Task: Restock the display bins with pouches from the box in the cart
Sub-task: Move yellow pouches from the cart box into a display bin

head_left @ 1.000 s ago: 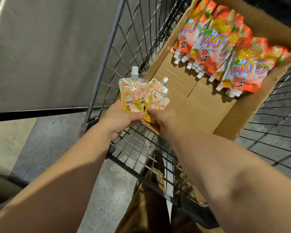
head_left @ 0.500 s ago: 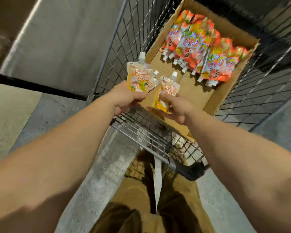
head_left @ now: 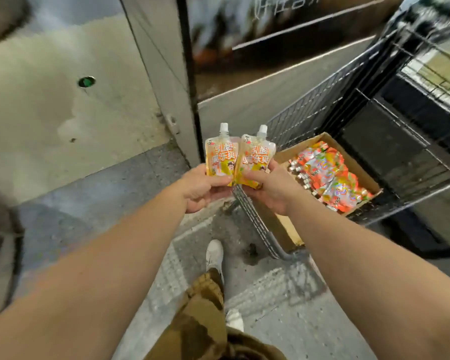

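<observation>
My left hand [head_left: 203, 188] grips a yellow-and-white spouted pouch [head_left: 220, 158] by its lower edge, held upright. Beside it, my right hand [head_left: 269, 189] grips a second pouch of the same kind [head_left: 255, 159]; the two pouches touch side by side in front of me. Both hands are outside the cart, left of it. The cardboard box [head_left: 359, 170] lies in the wire cart [head_left: 309, 113] to the right, with several orange pouches [head_left: 325, 175] heaped in its far half. No display bin is in view.
A grey door frame [head_left: 164, 81] and a dark panel stand straight ahead. The floor is grey concrete. My leg in brown trousers and a white shoe [head_left: 215, 254] are below the hands. Dark wire shelving [head_left: 413, 81] rises at the right.
I have turned left, away from the cart. Both hands lifted the pouches out over the cart's edge and brought them together; the box now lies at the right.
</observation>
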Available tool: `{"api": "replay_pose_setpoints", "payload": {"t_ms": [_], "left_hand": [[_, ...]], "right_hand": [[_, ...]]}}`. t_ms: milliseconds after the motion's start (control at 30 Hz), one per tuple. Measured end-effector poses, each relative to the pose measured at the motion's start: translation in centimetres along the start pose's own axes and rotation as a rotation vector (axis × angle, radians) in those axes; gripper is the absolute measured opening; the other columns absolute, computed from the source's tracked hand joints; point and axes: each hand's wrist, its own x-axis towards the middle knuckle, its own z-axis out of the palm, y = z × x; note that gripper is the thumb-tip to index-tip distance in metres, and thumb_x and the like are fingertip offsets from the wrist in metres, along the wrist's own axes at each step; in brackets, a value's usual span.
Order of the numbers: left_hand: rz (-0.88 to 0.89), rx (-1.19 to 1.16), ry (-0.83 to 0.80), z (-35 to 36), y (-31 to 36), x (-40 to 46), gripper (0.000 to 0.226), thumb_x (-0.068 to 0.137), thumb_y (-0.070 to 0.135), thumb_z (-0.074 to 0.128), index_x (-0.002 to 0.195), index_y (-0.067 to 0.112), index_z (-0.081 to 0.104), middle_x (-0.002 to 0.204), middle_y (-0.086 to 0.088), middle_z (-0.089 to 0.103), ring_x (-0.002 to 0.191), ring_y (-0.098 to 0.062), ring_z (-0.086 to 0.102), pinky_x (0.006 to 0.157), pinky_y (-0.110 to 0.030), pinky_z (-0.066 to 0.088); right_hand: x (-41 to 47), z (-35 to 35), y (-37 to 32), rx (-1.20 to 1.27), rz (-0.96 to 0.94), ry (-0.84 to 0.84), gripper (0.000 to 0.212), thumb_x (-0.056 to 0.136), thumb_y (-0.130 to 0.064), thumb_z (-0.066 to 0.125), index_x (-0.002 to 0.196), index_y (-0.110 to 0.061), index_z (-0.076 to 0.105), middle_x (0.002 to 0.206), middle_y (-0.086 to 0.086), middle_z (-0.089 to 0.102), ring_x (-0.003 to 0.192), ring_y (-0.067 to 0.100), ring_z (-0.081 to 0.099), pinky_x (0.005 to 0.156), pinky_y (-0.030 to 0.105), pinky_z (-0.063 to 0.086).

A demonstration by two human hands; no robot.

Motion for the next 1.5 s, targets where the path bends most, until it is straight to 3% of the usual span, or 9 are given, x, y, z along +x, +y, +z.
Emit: {"api": "replay_pose_setpoints", "payload": {"t_ms": [167, 333, 467, 633, 800, 900, 1067, 1300, 1500], "left_hand": [[0.178, -0.139, 0.268, -8.0, -0.8, -14.7, 0.028, 0.087, -0.007, 0.061, 0.108, 0.012, 0.06, 0.094, -0.004, 0.071, 0.082, -0.015, 0.067, 0.074, -0.029, 0.059], [0.409, -0.318, 0.532, -17.8, -3.4, -31.1, 0.045, 0.087, -0.004, 0.061, 0.13, 0.004, 0.05, 0.111, -0.011, 0.066, 0.088, -0.019, 0.065, 0.075, -0.031, 0.06], [0.567, -0.401, 0.755, -25.1, -8.3, -46.7, 0.025, 0.09, -0.003, 0.057, 0.108, 0.014, 0.061, 0.102, -0.008, 0.068, 0.086, -0.019, 0.066, 0.078, -0.031, 0.058], [0.647, -0.524, 1.054, -32.5, -15.7, -65.1, 0.019, 0.09, 0.003, 0.061, 0.104, 0.016, 0.062, 0.092, -0.005, 0.07, 0.083, -0.02, 0.065, 0.077, -0.034, 0.054], [0.666, -0.544, 1.366, -38.1, -24.6, -83.2, 0.03, 0.085, 0.002, 0.069, 0.112, 0.011, 0.062, 0.1, -0.01, 0.069, 0.085, -0.019, 0.064, 0.08, -0.032, 0.057], [0.666, -0.555, 1.456, -40.3, -28.4, -90.2, 0.026, 0.083, -0.001, 0.069, 0.107, 0.01, 0.063, 0.094, -0.009, 0.07, 0.079, -0.019, 0.066, 0.078, -0.033, 0.059], [0.69, -0.661, 1.578, -44.5, -33.4, -96.8, 0.02, 0.085, -0.003, 0.068, 0.1, 0.009, 0.063, 0.081, -0.007, 0.071, 0.064, -0.016, 0.068, 0.067, -0.028, 0.06], [0.73, -0.729, 1.589, -55.6, -36.4, -103.1, 0.015, 0.085, 0.009, 0.07, 0.098, 0.013, 0.065, 0.076, -0.003, 0.071, 0.068, -0.017, 0.065, 0.074, -0.034, 0.054], [0.719, -0.821, 1.607, -67.6, -36.6, -108.8, 0.009, 0.09, 0.011, 0.064, 0.098, 0.009, 0.061, 0.073, -0.008, 0.07, 0.065, -0.023, 0.059, 0.064, -0.033, 0.055]], "right_hand": [[-4.7, 12.7, 0.7, -0.185, 0.021, -0.278, 0.036, 0.086, 0.009, 0.057, 0.104, -0.021, 0.056, 0.1, 0.003, 0.067, 0.088, 0.019, 0.065, 0.071, 0.033, 0.056], [-10.4, 29.9, 4.4, -0.42, 0.004, -0.611, 0.033, 0.086, 0.003, 0.064, 0.1, -0.025, 0.053, 0.104, 0.001, 0.065, 0.088, 0.021, 0.064, 0.083, 0.043, 0.053], [-18.4, 44.6, 11.1, -0.539, -0.016, -0.868, 0.035, 0.084, 0.002, 0.067, 0.099, -0.026, 0.052, 0.094, -0.008, 0.066, 0.081, 0.011, 0.063, 0.074, 0.033, 0.051], [-30.2, 61.4, 21.8, -0.58, 0.015, -1.123, 0.038, 0.085, 0.003, 0.066, 0.111, -0.021, 0.052, 0.096, -0.003, 0.068, 0.086, 0.014, 0.064, 0.071, 0.029, 0.049], [-44.6, 74.6, 32.4, -0.634, 0.087, -1.393, 0.034, 0.084, 0.002, 0.067, 0.105, -0.022, 0.054, 0.1, 0.0, 0.07, 0.091, 0.018, 0.066, 0.085, 0.041, 0.052], [-50.3, 79.6, 36.3, -0.649, 0.139, -1.491, 0.035, 0.084, 0.007, 0.064, 0.106, -0.02, 0.055, 0.091, -0.003, 0.069, 0.079, 0.011, 0.066, 0.07, 0.029, 0.054], [-55.2, 87.0, 42.4, -0.721, 0.15, -1.615, 0.036, 0.084, 0.006, 0.066, 0.105, -0.022, 0.057, 0.098, 0.0, 0.069, 0.085, 0.016, 0.065, 0.071, 0.03, 0.051], [-56.4, 98.8, 50.7, -0.753, 0.191, -1.628, 0.034, 0.084, 0.003, 0.067, 0.106, -0.022, 0.057, 0.099, -0.002, 0.07, 0.084, 0.012, 0.066, 0.067, 0.026, 0.052], [-56.0, 111.2, 56.8, -0.805, 0.187, -1.628, 0.036, 0.082, 0.003, 0.07, 0.11, -0.016, 0.059, 0.111, 0.005, 0.07, 0.102, 0.021, 0.066, 0.091, 0.035, 0.052]]}}
